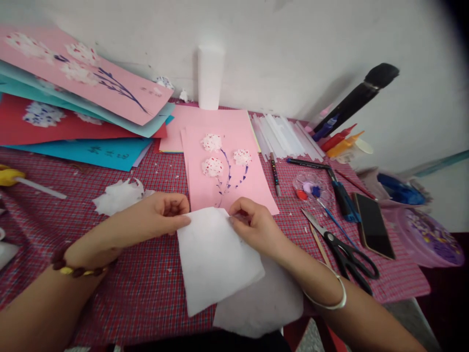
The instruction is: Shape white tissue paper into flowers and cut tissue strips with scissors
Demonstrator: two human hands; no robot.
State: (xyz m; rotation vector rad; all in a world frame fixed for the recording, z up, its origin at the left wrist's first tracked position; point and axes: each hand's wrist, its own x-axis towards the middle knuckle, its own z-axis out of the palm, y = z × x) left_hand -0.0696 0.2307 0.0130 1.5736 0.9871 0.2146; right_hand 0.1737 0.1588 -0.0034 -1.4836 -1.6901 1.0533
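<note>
Between my hands is a folded white tissue paper (pixel 216 259), its top edge held near the table's front. My left hand (pixel 164 213) pinches its upper left corner between thumb and curled fingers. At the upper right corner, my right hand (pixel 252 222) pinches it the same way. Beneath it, at the lower right, lies another thin white sheet (pixel 260 308). Just beyond the hands is a pink card (pixel 205 188) with three white speckled paper blossoms and dark blue painted stems. Torn white paper (pixel 119 195) lies beyond my left wrist.
Decorated cards (pixel 120 102) are stacked at the back left, near a yellow glue gun (pixel 10 176). Glue sticks (pixel 286 137), a paint palette (pixel 309 188), scissors (pixel 348 249) and a phone (pixel 373 225) lie right. A white roll (pixel 210 78) stands by the wall.
</note>
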